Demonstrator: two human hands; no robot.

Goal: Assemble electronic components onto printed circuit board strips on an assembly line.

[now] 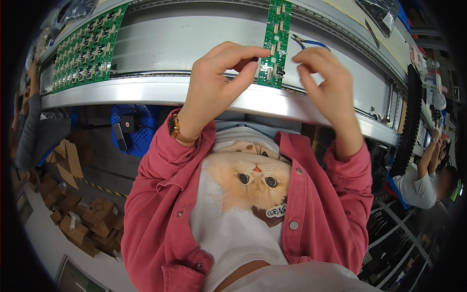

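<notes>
1. Across the pale conveyor [194, 29], between the two hands: a narrow green circuit board [275, 44], laid lengthwise away from the body and dotted with pale connectors and a few dark parts.
2. By the look of things, busy with small parts at the closer half of that board; probably fitting or adjusting a component, though with too little on show to settle between the two.
3. For the next move, likely a call for fine fingertip control: a steady pinch on the left, a light touch on the right, and no knock to neighbouring parts.
4. Left hand [214, 73]: index finger and thumb bent toward each other, with only a small gap near the tips, right by the board's left edge. Seemingly a small dark piece [255, 59] at that gap; cannot tell of a firm hold, nor of contact with the board.
5. Right hand [326, 75]: thumb and index finger loosely curled and clearly parted, just right of the board without touching; nothing visible in the grasp.
6. Just beyond the right hand: blue-handled pliers [314, 42], lying on the conveyor.
7. Far to the left: a wider green panel [90, 48] with rows of similar parts, well apart from both hands.
</notes>
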